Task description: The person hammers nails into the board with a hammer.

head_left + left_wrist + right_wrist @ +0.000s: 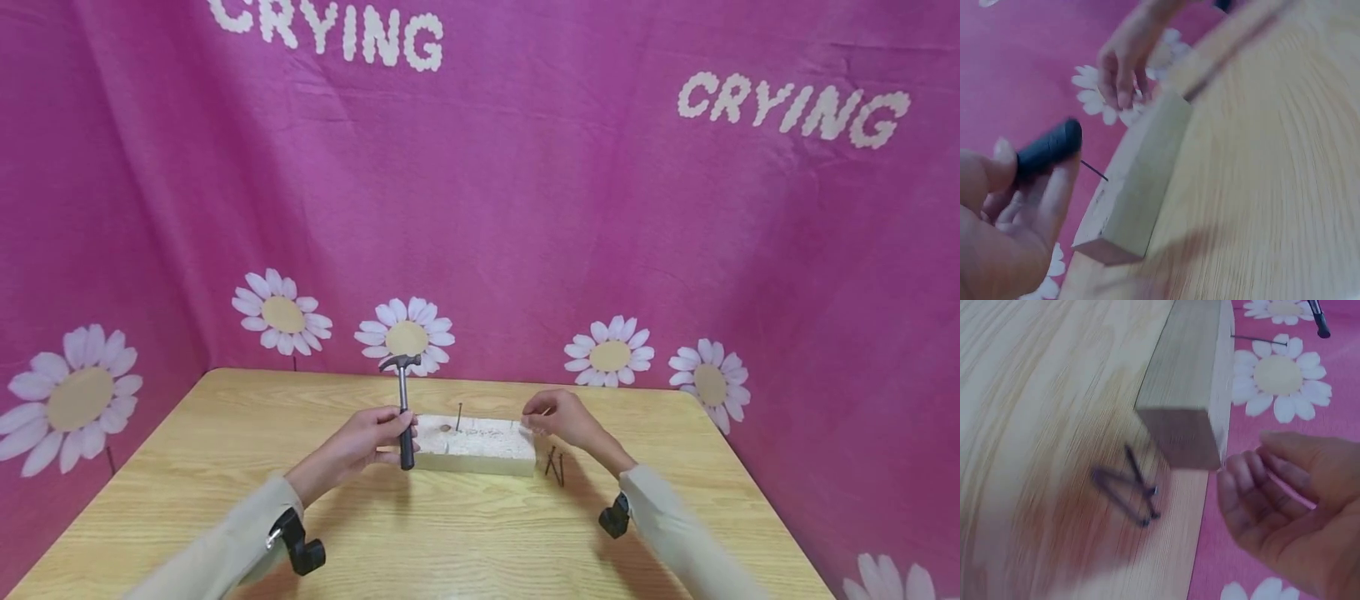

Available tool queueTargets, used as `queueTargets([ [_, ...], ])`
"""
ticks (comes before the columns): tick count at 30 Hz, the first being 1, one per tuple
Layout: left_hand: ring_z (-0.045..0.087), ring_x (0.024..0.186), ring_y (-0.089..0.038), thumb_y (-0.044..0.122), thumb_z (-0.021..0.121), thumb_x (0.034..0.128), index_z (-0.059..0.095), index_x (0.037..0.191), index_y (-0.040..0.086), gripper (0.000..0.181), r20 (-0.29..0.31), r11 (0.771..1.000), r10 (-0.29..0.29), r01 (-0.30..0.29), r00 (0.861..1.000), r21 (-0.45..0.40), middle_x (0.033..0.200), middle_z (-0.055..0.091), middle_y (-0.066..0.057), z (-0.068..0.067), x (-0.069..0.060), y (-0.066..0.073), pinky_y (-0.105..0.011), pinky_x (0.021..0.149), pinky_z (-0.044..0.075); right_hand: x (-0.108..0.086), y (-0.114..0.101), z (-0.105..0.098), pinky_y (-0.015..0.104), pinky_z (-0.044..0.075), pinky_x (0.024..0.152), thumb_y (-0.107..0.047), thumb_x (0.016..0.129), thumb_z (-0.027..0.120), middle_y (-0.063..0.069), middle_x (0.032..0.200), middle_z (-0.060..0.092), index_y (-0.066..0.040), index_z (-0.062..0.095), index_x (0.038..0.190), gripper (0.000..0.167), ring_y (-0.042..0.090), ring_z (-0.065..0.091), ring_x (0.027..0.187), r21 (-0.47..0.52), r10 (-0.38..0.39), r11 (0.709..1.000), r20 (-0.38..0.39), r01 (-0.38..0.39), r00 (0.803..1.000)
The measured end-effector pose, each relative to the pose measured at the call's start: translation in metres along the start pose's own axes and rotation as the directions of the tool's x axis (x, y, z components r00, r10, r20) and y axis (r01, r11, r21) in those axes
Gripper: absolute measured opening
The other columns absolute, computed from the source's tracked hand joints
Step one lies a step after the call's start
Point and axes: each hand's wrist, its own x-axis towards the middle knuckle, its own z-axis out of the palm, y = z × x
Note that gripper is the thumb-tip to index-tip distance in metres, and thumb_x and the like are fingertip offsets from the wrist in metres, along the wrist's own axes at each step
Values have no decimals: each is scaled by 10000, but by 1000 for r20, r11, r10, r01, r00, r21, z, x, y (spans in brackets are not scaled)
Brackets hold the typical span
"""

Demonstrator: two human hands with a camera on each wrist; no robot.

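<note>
My left hand (pixel 375 432) grips a claw hammer (pixel 403 392) by its black handle, with the head up. In the left wrist view the handle's end (pixel 1050 150) pokes out of the grip. Just right of the hammer, a pale wooden block (pixel 480 463) lies on the table. One nail (pixel 459 417) stands upright in the block's top. My right hand (pixel 568 419) hovers at the block's right end. In the right wrist view its fingers curl loosely with a gap inside, and nothing shows held. Several dark nails (pixel 1121 497) lie loose beside that end.
The wood-grain table (pixel 480 542) reaches back to a pink cloth (pixel 510 250) printed with daisies and white lettering. Each wrist carries a black camera mount (pixel 300 546), over light sleeves (pixel 678 525).
</note>
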Motion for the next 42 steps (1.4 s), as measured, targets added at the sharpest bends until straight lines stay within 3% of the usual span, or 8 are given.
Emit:
queueTargets([
  [4,758,926,-224,216,552,1107,602,1213,-145,380,-18,989,45,-42,999,141,974,726,-77,0,-1,-3,-396,812,631,-13,5,-10,476,622,702,-22,981,698,163,858,714,46,720,952,77,260,688,735,-60,93,994,-12,-93,996],
  [10,776,867,-338,131,574,1089,635,1142,-167,308,-35,949,141,-125,989,290,972,743,-233,-4,-3,-2,-424,727,639,-28,10,-18,378,580,601,23,933,707,115,717,660,40,681,835,103,185,614,632,-143,169,976,5,-166,986],
  [18,766,780,-326,81,602,1066,708,1036,-90,204,-137,875,199,-112,970,471,931,748,-233,-16,-4,6,-352,684,625,-41,16,-22,326,566,558,-27,915,762,117,695,685,-11,659,811,148,149,638,558,-177,293,943,31,-283,956],
  [24,745,706,-272,58,618,1049,725,972,-56,175,-108,808,239,-136,965,574,857,741,-215,-22,-5,12,-309,627,601,-46,19,-18,324,560,518,-57,929,766,108,618,666,-10,669,786,179,152,623,520,-163,366,921,51,-353,929],
  [29,727,661,-221,58,635,1039,737,931,-32,174,-88,786,234,-135,968,604,819,740,-192,-19,-2,13,-305,606,588,-46,23,-14,289,547,512,-50,903,787,67,607,648,-10,689,735,198,130,598,522,-181,379,913,45,-365,924],
  [34,738,681,-230,70,643,1038,737,955,-41,168,-70,819,199,-127,978,560,836,747,-183,-16,-1,11,-319,617,593,-46,24,-10,261,522,502,-5,865,786,38,582,620,2,693,699,190,117,562,509,-166,380,915,44,-369,924],
  [39,779,793,-295,114,612,1068,706,1101,-128,262,-74,912,130,-90,989,401,946,755,-225,-18,-1,9,-371,684,630,-45,22,-8,286,551,491,52,848,723,54,570,624,13,669,694,168,127,571,484,-147,382,916,40,-372,923],
  [42,788,844,-288,132,584,1085,671,1176,-164,321,-74,945,88,-60,993,321,1006,754,-239,-17,-1,12,-397,734,637,-44,22,-8,286,549,482,31,860,720,65,565,628,-11,669,688,184,127,571,465,-186,400,902,29,-388,916],
])
